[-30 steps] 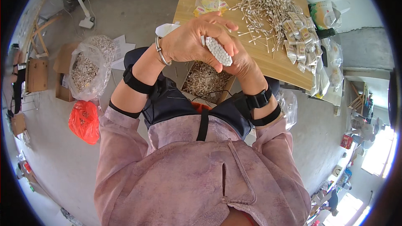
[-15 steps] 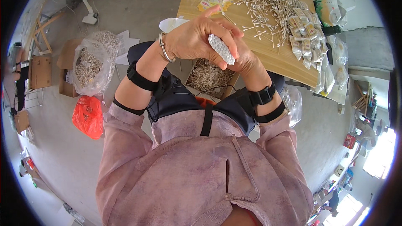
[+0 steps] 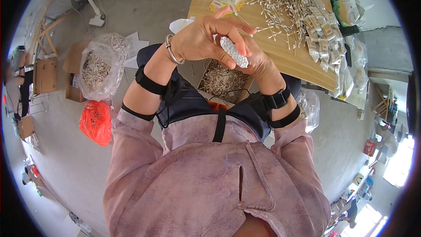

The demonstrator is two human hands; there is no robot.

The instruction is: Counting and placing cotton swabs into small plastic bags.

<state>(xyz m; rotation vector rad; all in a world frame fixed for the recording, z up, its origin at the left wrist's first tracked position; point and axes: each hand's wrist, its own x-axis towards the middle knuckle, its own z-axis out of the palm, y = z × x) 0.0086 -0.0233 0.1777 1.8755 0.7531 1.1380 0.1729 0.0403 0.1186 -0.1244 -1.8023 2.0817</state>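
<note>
A tight bundle of cotton swabs (image 3: 233, 52) points its white tips toward me, above my lap. My left hand (image 3: 204, 39), with a metal bangle at the wrist, curls its thumb and fingers round the bundle. Behind it and to the right, my right hand (image 3: 259, 60) is closed against the same bundle; its fingers are mostly hidden by the left hand. Below both hands, an open box of loose swabs (image 3: 223, 81) stands between my knees.
The wooden table (image 3: 280, 61) ahead right bears a heap of loose swabs (image 3: 285, 0), packed swab packets (image 3: 324, 35) and yellow cards (image 3: 226, 0). On the floor at left are a clear bag of swabs (image 3: 98, 72), a red plastic bag (image 3: 95, 123) and cardboard boxes (image 3: 45, 76).
Both hands keep the swab bundle in nearly the same pose, with only small finger shifts. The whole view has moved slightly, so everything sits a little further right.
</note>
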